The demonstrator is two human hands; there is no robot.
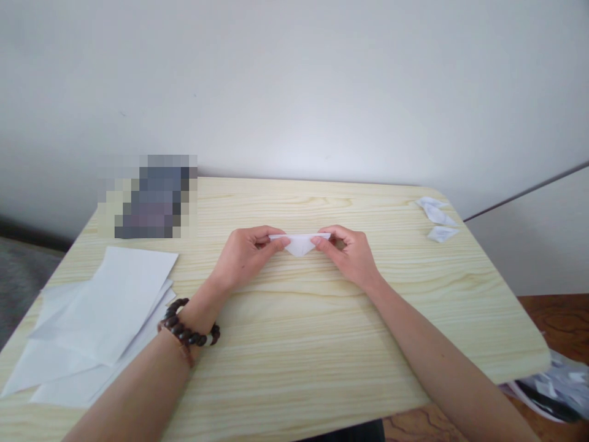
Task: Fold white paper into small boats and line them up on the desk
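A small piece of folded white paper (pixel 300 244) is held level over the middle of the wooden table, its straight edge at the top and a blunt point facing me. My left hand (pixel 251 255) pinches its left end between thumb and fingers. At the opposite end, my right hand (pixel 350 252) grips it the same way, thumb on top. Both hands are closed on the paper, and the fingertips behind it are partly hidden.
Loose white sheets (pixel 110 307) lie overlapping at the table's left. Several small folded paper pieces (pixel 439 215) rest near the far right corner. A blurred-out dark object (pixel 154 199) stands at the back left. A white wall (pixel 304 92) borders the table's (pixel 294 344) far edge.
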